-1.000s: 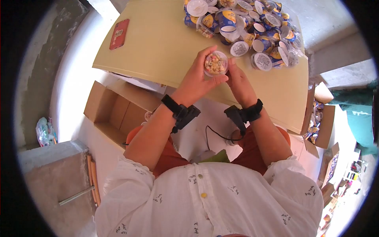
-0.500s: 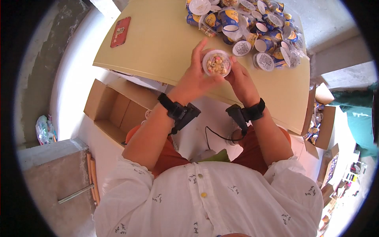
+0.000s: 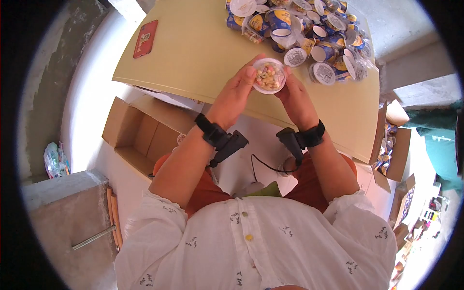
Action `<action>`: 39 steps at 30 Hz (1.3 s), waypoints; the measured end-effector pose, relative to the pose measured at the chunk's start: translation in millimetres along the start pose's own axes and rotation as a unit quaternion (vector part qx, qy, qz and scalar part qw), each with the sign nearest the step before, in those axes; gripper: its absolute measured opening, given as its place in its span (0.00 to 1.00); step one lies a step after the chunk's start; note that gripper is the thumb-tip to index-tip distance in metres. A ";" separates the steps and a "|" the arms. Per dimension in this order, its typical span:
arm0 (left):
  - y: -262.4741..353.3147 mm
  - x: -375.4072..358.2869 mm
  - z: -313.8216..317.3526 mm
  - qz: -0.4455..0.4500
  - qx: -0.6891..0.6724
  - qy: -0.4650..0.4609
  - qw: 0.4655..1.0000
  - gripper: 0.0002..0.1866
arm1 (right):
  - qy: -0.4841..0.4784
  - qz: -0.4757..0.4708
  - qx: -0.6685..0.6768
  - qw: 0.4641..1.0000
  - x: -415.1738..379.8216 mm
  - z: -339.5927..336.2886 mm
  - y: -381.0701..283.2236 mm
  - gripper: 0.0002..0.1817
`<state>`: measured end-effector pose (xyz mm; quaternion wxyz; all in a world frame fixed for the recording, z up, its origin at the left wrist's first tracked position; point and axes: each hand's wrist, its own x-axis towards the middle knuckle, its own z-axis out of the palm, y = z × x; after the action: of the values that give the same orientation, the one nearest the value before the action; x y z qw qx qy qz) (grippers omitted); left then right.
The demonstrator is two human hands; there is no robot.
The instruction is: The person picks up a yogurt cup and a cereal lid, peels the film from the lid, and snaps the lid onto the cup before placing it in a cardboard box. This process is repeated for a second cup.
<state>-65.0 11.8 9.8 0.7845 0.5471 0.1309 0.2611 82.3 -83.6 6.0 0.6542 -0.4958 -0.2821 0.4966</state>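
Between my two hands, over the near edge of the yellow table (image 3: 193, 58), is a small clear-topped cup of cereal (image 3: 269, 76), its round face turned up toward me. Pale rings and pink bits show inside it. My left hand (image 3: 238, 89) grips the cup's left side, thumb at the rim. On the opposite side my right hand (image 3: 296, 94) closes round the rim. The undersides of the fingers and of the cup are hidden. Just beyond lies a heap of blue and yellow cereal cups (image 3: 324, 50), some with white lids bearing printed codes.
A red phone (image 3: 145, 38) lies on the table's left part. Below the left edge stands an open cardboard box (image 3: 137, 133). Another carton (image 3: 398, 152) at the right holds more cups. A black cable (image 3: 263, 171) hangs between my wrist straps.
My left hand has shifted its hold, its fingers no longer raised beside the cup and its thumb now at the rim. The cup has moved slightly right and up.
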 end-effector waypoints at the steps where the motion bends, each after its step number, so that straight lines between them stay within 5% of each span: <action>1: -0.5 0.3 -0.2 0.005 0.009 0.001 1.000 0.33 | 0.004 0.001 0.006 1.000 1.0 -1.8 1.8 0.30; 12: 18.8 -6.3 9.3 -0.043 -0.002 0.034 0.998 0.32 | 0.013 0.005 0.004 1.000 -2.7 6.2 -1.6 0.33; 20: 56.5 -26.6 -10.1 -0.125 0.120 0.014 0.985 0.32 | -0.027 0.022 -0.128 0.991 -0.2 17.6 6.0 0.39; 30: 129.5 -87.0 -52.9 -0.176 0.182 0.098 0.962 0.31 | -0.191 0.026 -0.060 0.979 10.1 114.9 7.7 0.38; 39: 138.3 -175.8 -108.2 -0.173 0.087 0.180 0.964 0.29 | -0.252 0.060 -0.173 0.950 10.0 192.7 44.0 0.37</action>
<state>-300.8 36.8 84.2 0.7306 0.5261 0.3850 0.2030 -96.6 -2.7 31.2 0.4351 -0.4764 -0.4885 0.5875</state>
